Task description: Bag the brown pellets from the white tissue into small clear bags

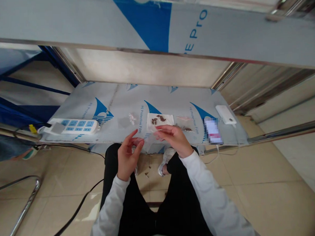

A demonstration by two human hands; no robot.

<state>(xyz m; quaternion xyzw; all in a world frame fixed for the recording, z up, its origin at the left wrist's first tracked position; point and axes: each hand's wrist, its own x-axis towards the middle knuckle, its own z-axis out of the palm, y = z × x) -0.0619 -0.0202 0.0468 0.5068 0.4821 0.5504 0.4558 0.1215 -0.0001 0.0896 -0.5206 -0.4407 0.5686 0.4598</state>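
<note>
My left hand [129,155] is at the front edge of the shelf, its index finger raised and its thumb and other fingers closed on what looks like a small clear plastic bag [148,142]. To its right, my right hand [175,138] has its fingertips pinched together over the near edge of a white sheet [149,122]; whatever they hold is too small to make out. Several small brown pieces [161,117] lie in loose clusters on that sheet. Beside it on the right is a clear bag with dark pieces [187,129].
Printed film covers the shelf [115,99]. A white power strip [78,126] lies at left, a small clear bag with pinkish marks [132,118] nearer the middle. On the right are a lit phone [212,131] and a white power bank [225,115] with cables. An upper shelf [90,23] overhangs.
</note>
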